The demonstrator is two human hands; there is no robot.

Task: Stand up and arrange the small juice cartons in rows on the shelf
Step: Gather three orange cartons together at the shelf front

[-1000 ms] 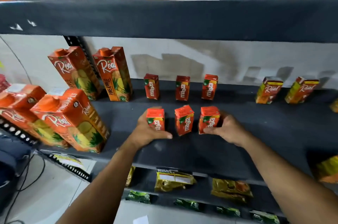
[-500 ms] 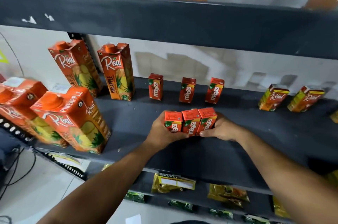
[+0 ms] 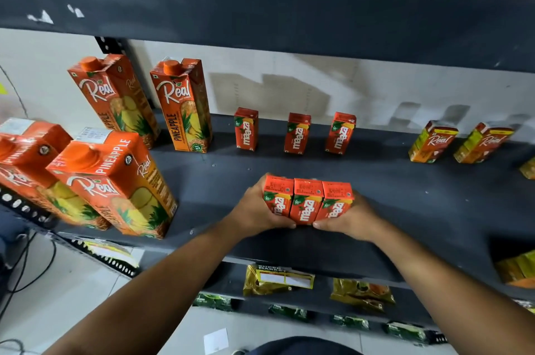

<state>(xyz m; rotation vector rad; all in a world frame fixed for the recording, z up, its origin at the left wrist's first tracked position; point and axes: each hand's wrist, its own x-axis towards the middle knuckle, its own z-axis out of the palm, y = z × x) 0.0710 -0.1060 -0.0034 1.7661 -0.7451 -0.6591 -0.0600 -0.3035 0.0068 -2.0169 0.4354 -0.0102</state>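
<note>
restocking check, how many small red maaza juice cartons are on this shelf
6: three small red Maaza juice cartons spaced along the back, three pressed together between both hands at the front.

Small cartons point(image 3: 307, 204): "maaza", "10/-" badge. Rear row point(image 3: 297, 134): same "maaza". Tall cartons point(image 3: 182, 105): "Real", "PINEAPPLE". Far-right small cartons point(image 3: 433, 142): "Real". Lower-shelf yellow pouch point(image 3: 278, 279): "SUPER MARKET"; other print unreadable.

The shelf point(image 3: 220, 181) is dark, matt painted metal with chipped white flecks on the board above, the small Maaza cartons point(image 3: 307, 200) and tall Real pineapple cartons point(image 3: 185, 105) are smooth printed card with slight sheen, the pouches point(image 3: 278, 279) below glossy foil.
</note>
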